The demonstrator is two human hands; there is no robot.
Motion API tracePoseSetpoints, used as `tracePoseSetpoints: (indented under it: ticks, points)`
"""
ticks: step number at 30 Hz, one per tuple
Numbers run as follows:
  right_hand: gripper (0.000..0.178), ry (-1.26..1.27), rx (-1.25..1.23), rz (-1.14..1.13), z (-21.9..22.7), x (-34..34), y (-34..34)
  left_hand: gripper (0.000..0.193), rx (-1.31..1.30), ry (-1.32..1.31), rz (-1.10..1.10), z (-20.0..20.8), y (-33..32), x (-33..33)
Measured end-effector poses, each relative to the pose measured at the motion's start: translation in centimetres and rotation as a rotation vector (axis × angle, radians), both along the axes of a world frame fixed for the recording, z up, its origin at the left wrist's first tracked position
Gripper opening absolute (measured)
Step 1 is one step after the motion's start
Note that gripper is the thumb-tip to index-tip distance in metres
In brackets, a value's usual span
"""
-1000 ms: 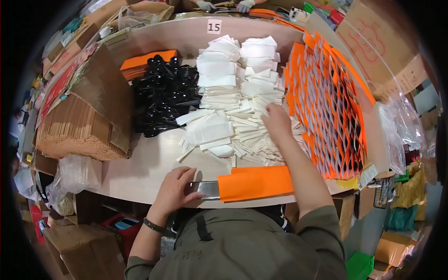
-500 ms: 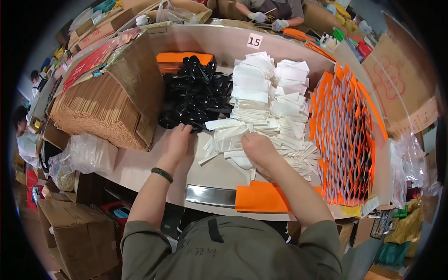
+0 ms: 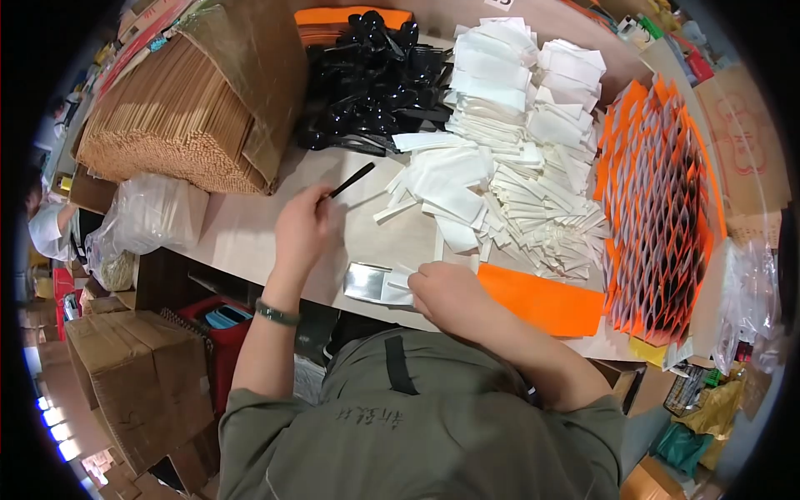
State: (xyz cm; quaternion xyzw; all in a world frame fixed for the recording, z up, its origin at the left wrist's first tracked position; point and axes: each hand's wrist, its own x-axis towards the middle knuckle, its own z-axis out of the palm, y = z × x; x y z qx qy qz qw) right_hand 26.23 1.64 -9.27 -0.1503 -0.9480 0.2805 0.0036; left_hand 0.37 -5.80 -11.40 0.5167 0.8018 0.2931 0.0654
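Left hand [image 3: 302,229]: grasping 1 slim black plastic utensil [image 3: 353,180], newly lifted
Right hand [image 3: 454,297]: pinching 1 flat white packet [image 3: 399,282], drawn back

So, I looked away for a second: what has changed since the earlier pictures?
The left hand left the black cutlery pile and drew back, now holding a black utensil. The right hand moved back from the white packets to the metal strip, holding a white piece. The orange stack on the right stayed put.
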Motion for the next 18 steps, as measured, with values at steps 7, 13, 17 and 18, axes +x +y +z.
tracePoseSetpoints:
  ticks: [7, 13, 17, 18]
  points:
    - [0.014, 0.143, -0.071, -0.174, -0.5, -0.1, -2.3, 0.008, 0.169, -0.358, -0.041, 1.2, -4.5, 5.1]
    - [0.023, 0.288, 0.125, -0.354, -0.1, 3.8, -1.1, 0.006, 0.198, -0.088, -0.323, 2.3, -4.9, 7.2]
    - [0.031, 0.465, 0.292, -0.031, -2.2, 5.9, -1.7, 0.018, 0.071, -0.006, -0.574, 1.4, -2.8, 9.4]
    - [0.034, 0.405, 0.291, 0.082, -3.3, 5.8, -1.3, 0.02, 0.124, 0.073, -0.571, 2.4, -2.1, 9.0]
